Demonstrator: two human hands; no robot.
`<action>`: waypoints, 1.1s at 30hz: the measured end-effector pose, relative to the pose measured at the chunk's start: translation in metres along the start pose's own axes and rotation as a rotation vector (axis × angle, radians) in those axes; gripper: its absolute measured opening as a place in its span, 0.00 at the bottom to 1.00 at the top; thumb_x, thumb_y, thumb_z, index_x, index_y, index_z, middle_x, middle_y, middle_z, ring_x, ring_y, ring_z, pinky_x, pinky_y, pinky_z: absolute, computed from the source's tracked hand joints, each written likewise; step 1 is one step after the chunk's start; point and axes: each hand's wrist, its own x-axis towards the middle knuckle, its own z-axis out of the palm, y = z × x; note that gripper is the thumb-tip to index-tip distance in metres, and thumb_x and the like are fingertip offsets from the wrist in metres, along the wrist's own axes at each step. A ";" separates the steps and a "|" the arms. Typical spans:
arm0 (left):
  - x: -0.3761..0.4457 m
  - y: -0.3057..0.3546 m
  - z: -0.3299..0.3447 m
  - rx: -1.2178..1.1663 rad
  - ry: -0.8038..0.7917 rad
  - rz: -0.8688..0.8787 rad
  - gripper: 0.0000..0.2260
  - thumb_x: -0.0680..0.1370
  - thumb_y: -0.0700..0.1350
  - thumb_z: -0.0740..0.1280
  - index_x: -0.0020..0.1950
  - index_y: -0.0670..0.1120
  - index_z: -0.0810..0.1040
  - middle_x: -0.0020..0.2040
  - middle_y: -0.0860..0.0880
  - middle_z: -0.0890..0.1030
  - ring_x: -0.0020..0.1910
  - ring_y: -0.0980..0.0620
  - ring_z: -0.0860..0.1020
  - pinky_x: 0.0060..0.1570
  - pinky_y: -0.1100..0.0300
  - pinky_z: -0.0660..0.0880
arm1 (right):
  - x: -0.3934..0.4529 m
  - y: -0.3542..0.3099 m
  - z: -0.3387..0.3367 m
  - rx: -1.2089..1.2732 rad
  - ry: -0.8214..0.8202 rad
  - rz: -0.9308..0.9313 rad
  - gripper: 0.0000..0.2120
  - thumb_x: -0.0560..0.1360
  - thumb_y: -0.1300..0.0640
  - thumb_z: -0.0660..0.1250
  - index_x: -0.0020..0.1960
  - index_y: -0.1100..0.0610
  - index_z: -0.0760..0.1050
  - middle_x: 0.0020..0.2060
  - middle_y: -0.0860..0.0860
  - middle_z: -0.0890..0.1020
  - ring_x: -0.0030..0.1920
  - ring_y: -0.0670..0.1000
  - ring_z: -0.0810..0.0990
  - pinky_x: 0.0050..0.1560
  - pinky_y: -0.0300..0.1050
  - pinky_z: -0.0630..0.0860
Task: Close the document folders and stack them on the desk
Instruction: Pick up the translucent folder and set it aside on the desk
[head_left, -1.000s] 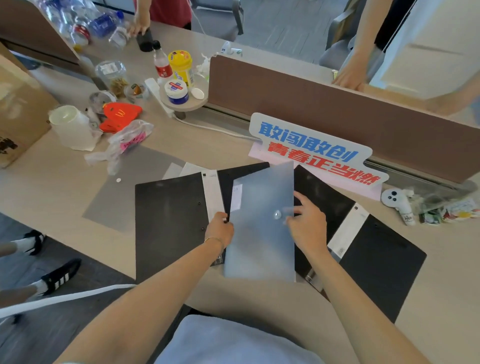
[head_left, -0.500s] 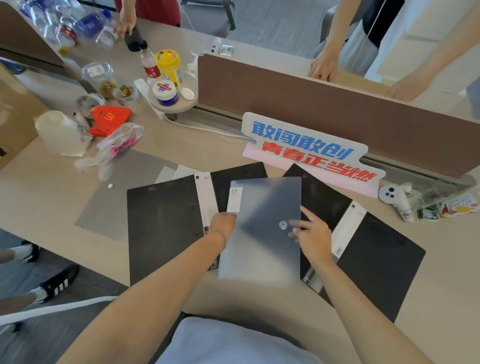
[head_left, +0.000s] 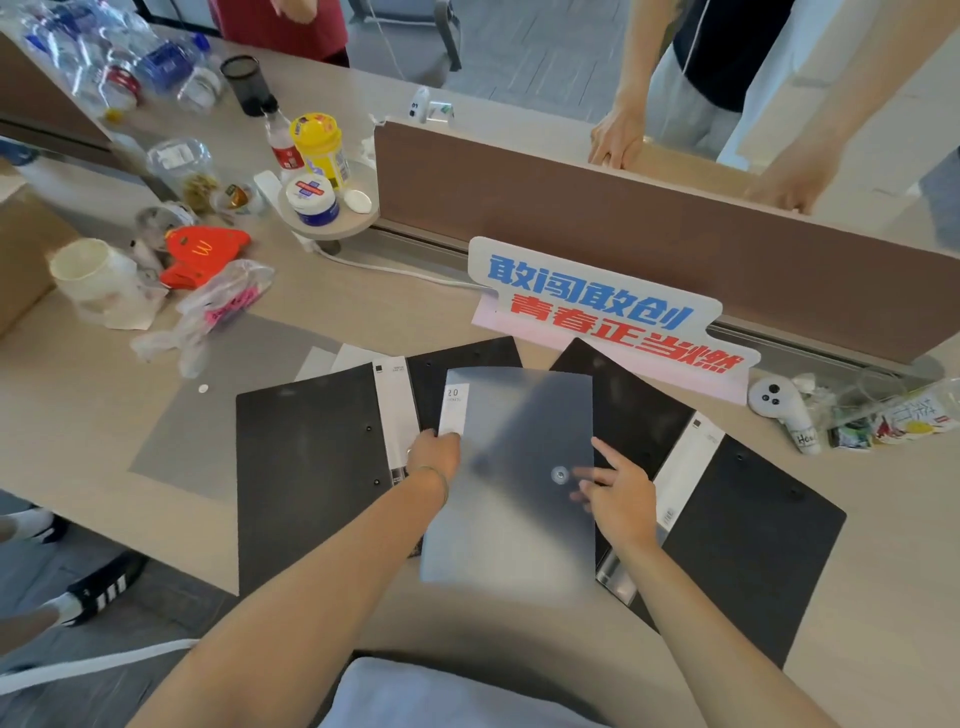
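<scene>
Pretty cluttered desk (head_left: 93, 415) here. Translucent grey folder (head_left: 514, 467) lying flat in the middle, overlapping two open black folders: one to the left (head_left: 306, 467), one angled off right (head_left: 748, 540). Left hand (head_left: 434, 457) pinching the grey folder's left edge; right hand (head_left: 621, 499) loose, fingers spread, fingertips by the snap button (head_left: 559, 474). Blue-and-red sign (head_left: 602, 312) propped just behind against the brown divider (head_left: 623, 228). White controller (head_left: 784, 410) far right, cup (head_left: 93, 280) and plastic bag (head_left: 208, 317) off left.
</scene>
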 end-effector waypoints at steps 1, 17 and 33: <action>0.002 0.000 -0.005 -0.021 -0.008 0.012 0.20 0.74 0.48 0.64 0.63 0.40 0.80 0.59 0.39 0.82 0.58 0.37 0.80 0.64 0.44 0.75 | 0.001 0.002 0.000 0.010 0.002 0.006 0.26 0.78 0.66 0.69 0.72 0.49 0.74 0.49 0.45 0.87 0.38 0.42 0.87 0.48 0.42 0.83; -0.078 0.036 -0.079 -0.202 0.137 0.416 0.09 0.81 0.40 0.65 0.60 0.43 0.74 0.50 0.49 0.80 0.45 0.58 0.78 0.41 0.64 0.72 | 0.006 -0.008 0.054 0.314 -0.139 0.031 0.25 0.80 0.64 0.67 0.75 0.51 0.69 0.51 0.44 0.85 0.56 0.50 0.83 0.64 0.58 0.78; -0.118 0.071 -0.096 -0.200 0.205 0.600 0.07 0.82 0.42 0.64 0.60 0.44 0.72 0.50 0.50 0.78 0.46 0.57 0.76 0.41 0.67 0.71 | -0.008 -0.051 0.049 0.642 -0.211 -0.060 0.27 0.79 0.56 0.69 0.76 0.49 0.66 0.54 0.54 0.83 0.54 0.52 0.83 0.58 0.51 0.80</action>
